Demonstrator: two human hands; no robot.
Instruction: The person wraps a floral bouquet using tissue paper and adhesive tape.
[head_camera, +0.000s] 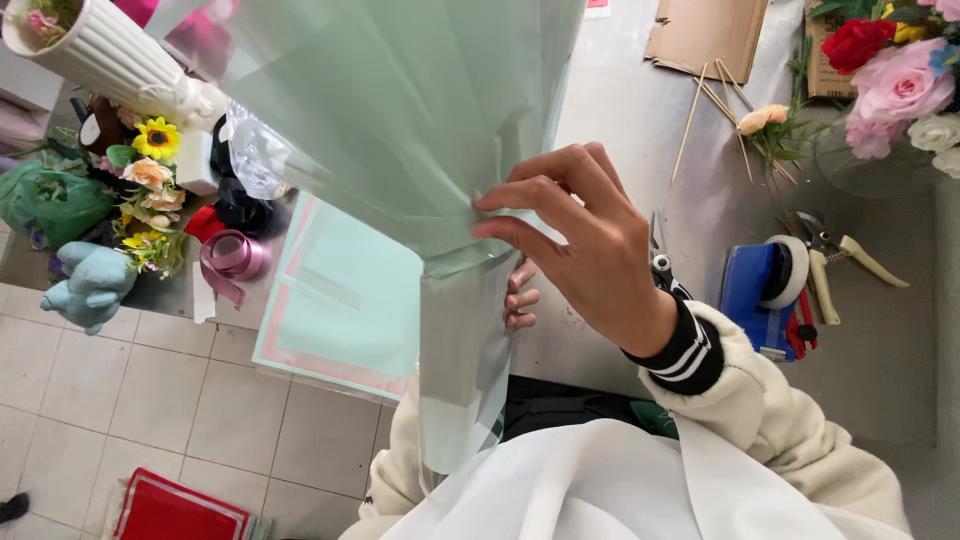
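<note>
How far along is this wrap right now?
Done: the mint-green wrapping sheet is already gathered into a cone with a narrow stem. In hand: the right hand pinches the gather while the left hand holds the stem behind. Left: no tie shows; the pink ribbon roll lies unused.

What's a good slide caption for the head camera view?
Right hand pinches pale green wrapping paper gathered at its neck; left hand grips behind.
</note>
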